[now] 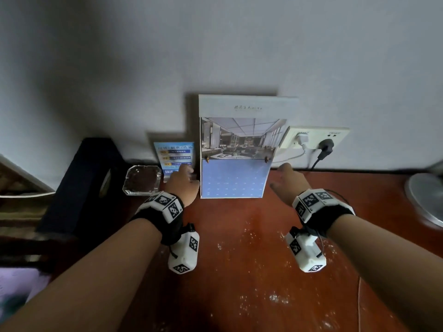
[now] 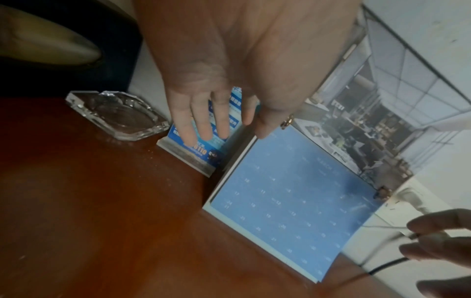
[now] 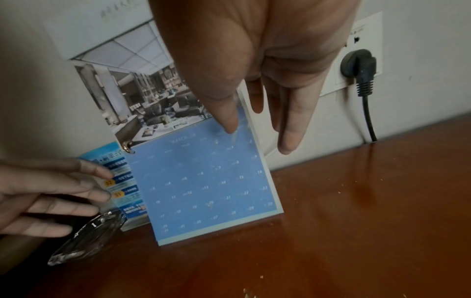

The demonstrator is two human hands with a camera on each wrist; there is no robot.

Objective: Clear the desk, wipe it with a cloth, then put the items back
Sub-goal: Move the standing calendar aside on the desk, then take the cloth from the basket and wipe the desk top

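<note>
Head view: crumbs on desk (image 1: 239, 259); left hand (image 1: 183, 185) and right hand (image 1: 287, 183) are spread, holding nothing, either side of the calendar (image 1: 235, 178) standing against the wall. Risk: left clips the card (image 1: 172, 152) or ashtray (image 1: 141, 180), and right snags the cord (image 1: 316, 161) behind.

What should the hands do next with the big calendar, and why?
Probably close both hands on the calendar's side edges and lift it off the desk. The left hand and right hand are open, one at each side of it, holding nothing. Pale crumbs dot the desk, so it looks unwiped.
</note>
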